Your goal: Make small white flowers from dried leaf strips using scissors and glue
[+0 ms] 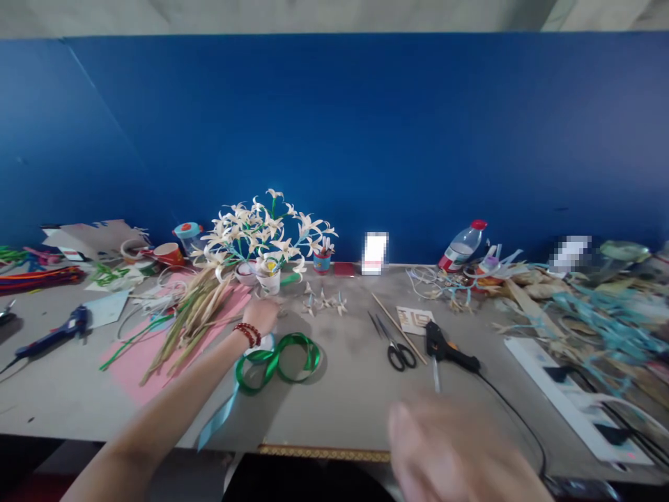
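Green satin ribbon (272, 362), one: looped on the grey tabletop (345, 408) beside the left wrist; probably light, limp, slippery, best taken flat across a band. Left hand (263, 315): near the white flowerpot (269, 283), fingertip closure cannot be told. Right hand (444, 443): blurred, above the near edge, grip likewise unreadable.

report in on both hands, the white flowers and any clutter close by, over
Left hand near side of potted white flowers, grip unclear. Right hand blurred, hold unclear. Green ribbon by left wrist, glue gun beyond right hand.
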